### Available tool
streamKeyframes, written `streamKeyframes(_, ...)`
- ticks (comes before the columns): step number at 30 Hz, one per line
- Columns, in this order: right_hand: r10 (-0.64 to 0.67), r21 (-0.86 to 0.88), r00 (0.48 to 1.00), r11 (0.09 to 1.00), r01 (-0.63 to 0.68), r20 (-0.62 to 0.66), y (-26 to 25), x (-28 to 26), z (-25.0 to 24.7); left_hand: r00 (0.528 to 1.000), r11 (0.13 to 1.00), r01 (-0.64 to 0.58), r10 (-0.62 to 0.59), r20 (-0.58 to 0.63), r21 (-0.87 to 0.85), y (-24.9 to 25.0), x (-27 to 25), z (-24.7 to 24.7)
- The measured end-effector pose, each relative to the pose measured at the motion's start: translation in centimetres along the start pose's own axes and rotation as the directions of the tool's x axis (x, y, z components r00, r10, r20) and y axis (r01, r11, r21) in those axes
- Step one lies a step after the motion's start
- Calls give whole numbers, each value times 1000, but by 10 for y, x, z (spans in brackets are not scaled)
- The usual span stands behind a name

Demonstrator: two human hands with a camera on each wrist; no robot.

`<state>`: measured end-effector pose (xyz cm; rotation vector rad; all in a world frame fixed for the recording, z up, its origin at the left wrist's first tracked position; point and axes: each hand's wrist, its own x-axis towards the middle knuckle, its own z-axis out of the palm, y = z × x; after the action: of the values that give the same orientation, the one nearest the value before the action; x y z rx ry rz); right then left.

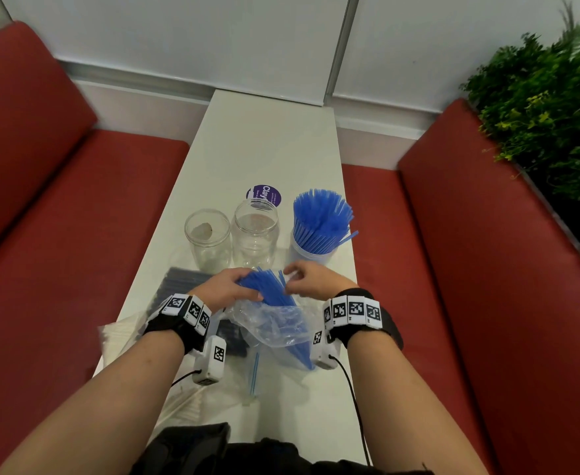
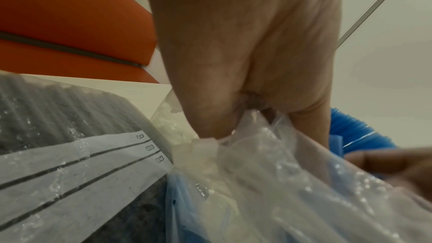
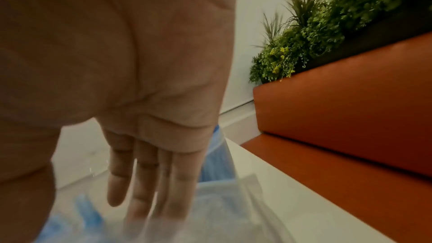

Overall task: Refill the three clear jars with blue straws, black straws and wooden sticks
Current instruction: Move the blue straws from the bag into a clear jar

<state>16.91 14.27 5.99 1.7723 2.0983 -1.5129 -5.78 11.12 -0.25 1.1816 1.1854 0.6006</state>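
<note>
One jar (image 1: 317, 231) holds blue straws, two jars (image 1: 232, 236) beside it are empty; left hand (image 1: 228, 287) grips bagged blue straws (image 1: 268, 286), right hand's (image 1: 310, 281) fingers curl at them, grip unclear.

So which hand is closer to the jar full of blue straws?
Right. The right hand sits just below the full jar; the left hand is farther left, gripping the bagged straws.

The head view looks forward and down from above at a long white surface (image 1: 274, 138) between red benches. The left wrist view sits very close under the left palm, facing a clear plastic bag (image 2: 268, 182). The right wrist view is equally close, facing along the fingers. All 3 share that bag of blue straws (image 1: 268, 286).
</note>
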Motion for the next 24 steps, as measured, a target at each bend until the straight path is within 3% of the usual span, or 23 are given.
streamKeyframes(3, 0, -9, 1000, 1000, 0, 24, 11, 2, 17, 1000, 999, -15, 16, -9, 39, 1, -1, 0)
streamKeyframes(7, -41, 3, 998, 999, 41, -46, 15, 3, 31, 1000, 999, -19, 19, 0, 47, 3, -3, 1)
streamKeyframes(18, -76, -98, 993, 993, 68, -86, 8, 5, 48, 999, 999, -29, 28, -19, -46, 3, -2, 5)
streamKeyframes(24, -71, 91, 970, 991, 94, -232, 12, 1, 45, 999, 1000, -28, 28, -33, -11, 4, -3, 6)
